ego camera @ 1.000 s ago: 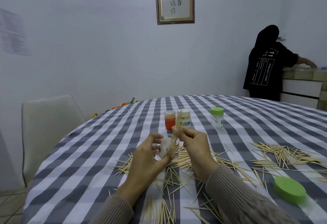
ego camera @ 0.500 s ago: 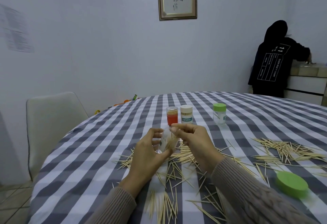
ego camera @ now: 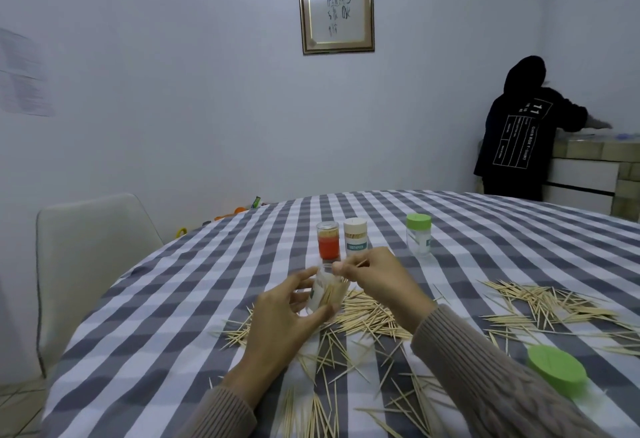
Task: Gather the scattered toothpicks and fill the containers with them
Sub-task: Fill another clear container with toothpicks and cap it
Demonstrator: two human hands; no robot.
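The left hand (ego camera: 277, 323) has its grip curled round a clear jar (ego camera: 325, 294) part-filled with toothpicks, held above the worktop (ego camera: 173, 299), while the right hand (ego camera: 377, 281) pinches a few toothpicks (ego camera: 356, 264) at its mouth.

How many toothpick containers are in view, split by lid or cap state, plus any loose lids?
Green-capped clear container: 1
Clear-capped container with red contents: 1
Full uncapped container labelled TOOTHPICK: 1
Open clear container gripped by the left hand, right hand pinching toothpicks: 1
Loose green lid: 1
Total: 4 containers, 1 loose lid
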